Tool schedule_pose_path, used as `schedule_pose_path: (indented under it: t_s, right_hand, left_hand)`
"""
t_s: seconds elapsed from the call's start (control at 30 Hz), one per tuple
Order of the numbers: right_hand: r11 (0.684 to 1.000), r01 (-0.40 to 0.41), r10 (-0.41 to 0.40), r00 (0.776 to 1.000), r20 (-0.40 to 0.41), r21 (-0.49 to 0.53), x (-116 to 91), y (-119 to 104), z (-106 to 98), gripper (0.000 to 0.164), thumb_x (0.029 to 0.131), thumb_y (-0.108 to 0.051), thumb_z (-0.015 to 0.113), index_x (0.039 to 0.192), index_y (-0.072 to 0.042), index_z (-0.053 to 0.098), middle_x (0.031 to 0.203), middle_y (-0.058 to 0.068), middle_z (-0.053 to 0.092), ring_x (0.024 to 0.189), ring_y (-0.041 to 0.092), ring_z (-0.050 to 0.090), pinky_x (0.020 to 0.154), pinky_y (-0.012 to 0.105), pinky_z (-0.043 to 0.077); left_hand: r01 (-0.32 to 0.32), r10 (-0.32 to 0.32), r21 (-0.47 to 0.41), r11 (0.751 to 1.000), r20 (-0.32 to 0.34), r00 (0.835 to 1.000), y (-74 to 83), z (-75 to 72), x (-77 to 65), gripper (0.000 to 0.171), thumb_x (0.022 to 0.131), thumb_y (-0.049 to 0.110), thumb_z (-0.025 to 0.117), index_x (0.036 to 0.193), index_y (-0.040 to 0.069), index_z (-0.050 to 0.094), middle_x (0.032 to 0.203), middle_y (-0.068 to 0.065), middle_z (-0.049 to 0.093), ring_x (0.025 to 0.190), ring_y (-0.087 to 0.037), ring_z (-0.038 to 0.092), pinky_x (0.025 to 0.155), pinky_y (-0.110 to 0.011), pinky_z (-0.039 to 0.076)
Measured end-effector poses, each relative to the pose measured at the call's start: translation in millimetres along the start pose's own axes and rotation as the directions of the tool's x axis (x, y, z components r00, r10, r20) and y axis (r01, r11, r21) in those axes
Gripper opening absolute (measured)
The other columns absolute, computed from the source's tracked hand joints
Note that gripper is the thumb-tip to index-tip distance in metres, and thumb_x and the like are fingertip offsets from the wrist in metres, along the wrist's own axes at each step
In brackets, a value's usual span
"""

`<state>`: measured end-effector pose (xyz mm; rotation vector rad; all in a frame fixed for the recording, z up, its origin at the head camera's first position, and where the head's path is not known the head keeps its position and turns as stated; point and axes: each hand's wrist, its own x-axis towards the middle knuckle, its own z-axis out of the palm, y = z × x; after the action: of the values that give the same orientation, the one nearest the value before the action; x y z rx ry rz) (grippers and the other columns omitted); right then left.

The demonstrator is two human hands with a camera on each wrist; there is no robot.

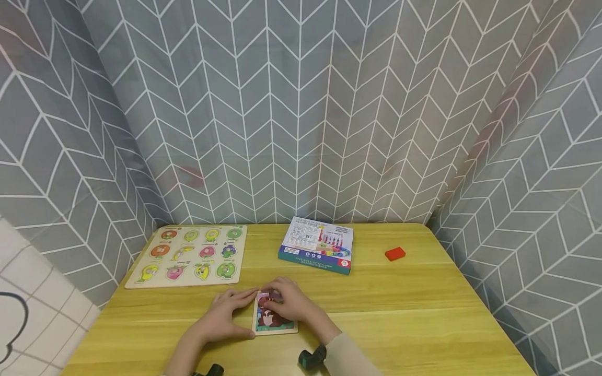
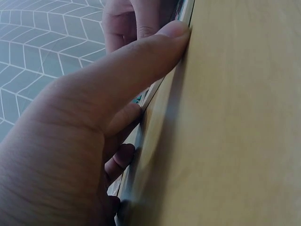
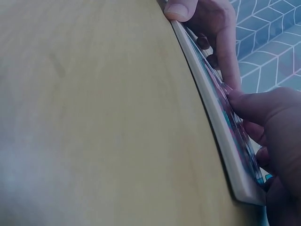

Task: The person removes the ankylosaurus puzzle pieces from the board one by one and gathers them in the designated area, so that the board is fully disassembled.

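A small picture board (image 1: 275, 331) with a pale rim lies flat on the table; its picture shows a figure with dark red hair on teal and purple. At the board's left side, my left hand (image 1: 221, 317) is spread, thumb touching the near corner and forefinger by the far corner. My right hand (image 1: 289, 300) covers the picture's upper right part with bent fingers. In the right wrist view, the right thumb (image 3: 251, 104) touches the picture's surface. Whether those fingers pinch a loose piece is hidden.
Behind my left hand lies a wooden fruit puzzle board (image 1: 188, 266). A boxed bead set (image 1: 315, 245) sits at the back middle, and a small red block (image 1: 395, 254) to the right. Patterned grey curtains (image 1: 301, 115) enclose the wooden table (image 1: 414, 324).
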<state>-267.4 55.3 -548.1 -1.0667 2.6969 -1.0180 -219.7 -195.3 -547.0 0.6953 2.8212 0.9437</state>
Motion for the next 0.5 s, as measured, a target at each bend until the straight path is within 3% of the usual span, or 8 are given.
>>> schedule_pose_path:
  t_s: [0.27, 0.5]
  right_hand:
    - [1.000, 0.012, -0.012, 1.000, -0.012, -0.005, 0.3, 0.1, -2.4, 0.027, 0.104, -0.026, 0.070, 0.127, -0.013, 0.074, 0.120, 0.000, 0.070, 0.113, 0.010, 0.060, 0.103, 0.032, 0.048]
    - [0.999, -0.011, 0.012, 1.000, -0.019, 0.051, -1.9, -1.2, -12.6, 0.029, 0.104, -0.023, 0.070, 0.128, -0.008, 0.074, 0.117, 0.002, 0.070, 0.107, 0.009, 0.062, 0.097, 0.028, 0.053]
  left_hand:
    - [-0.016, 0.016, 0.010, 1.000, -0.009, 1.000, 0.8, -0.4, -0.4, 0.103, 0.072, 0.066, 0.089, 0.158, 0.021, 0.054, 0.159, 0.003, 0.055, 0.122, -0.015, 0.048, 0.093, -0.041, 0.032]
    - [-0.012, 0.012, 0.008, 1.000, -0.012, 1.000, 3.3, -1.4, -1.5, 0.103, 0.071, 0.066, 0.089, 0.157, 0.020, 0.055, 0.160, 0.002, 0.054, 0.124, -0.017, 0.048, 0.094, -0.041, 0.033]
